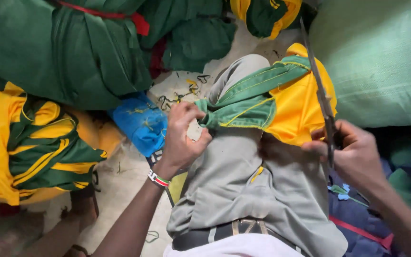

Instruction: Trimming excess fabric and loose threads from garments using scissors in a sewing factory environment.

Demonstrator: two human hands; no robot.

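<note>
Left hand (182, 135) clenches the green-and-yellow cloth garment (272, 97) taut across the knee; right hand (353, 152) grasps long metal scissors (322, 95) beside it.

Around you: pale concrete floor (124, 183), dusty, strewn with thread scraps (179, 97) in green and yellow. Above, a green cloth bundle (67, 52) tied with a red strip (120, 16). To your left, a pile of yellow-and-green garments (29, 143). Beside it, a blue cloth (141, 123) flecked with threads. To your right, a pale green woven sack (381, 57). Light soft and even.
</note>
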